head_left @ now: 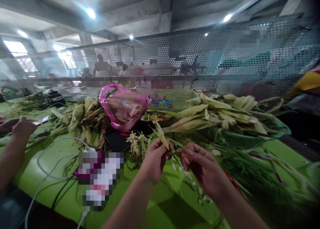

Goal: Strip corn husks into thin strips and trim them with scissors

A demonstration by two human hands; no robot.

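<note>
Near the middle of the view, my left hand point(156, 160) is closed in a pinch on a pale, pointed piece of corn husk point(162, 136) with a thin stem. Beside it, my right hand point(203, 165) has its fingers pressed together close to that stem; what lies between them is too small to make out. Small pale scraps point(189, 175) are scattered on the green table point(172, 209) beneath both hands. Left of my left hand lies a bunch of pale husk flowers point(138, 145) on green stems. A red curved handle point(232, 179) shows partly behind my right wrist.
Corn husks point(225, 112) overflow a green basket point(282, 130) at the right, with feathery green stems point(257, 169) before it. A pink plastic bag point(117, 115) stands behind. White cables point(41, 155) and a blurred power strip lie left. Another person's hand point(23, 127) is at far left.
</note>
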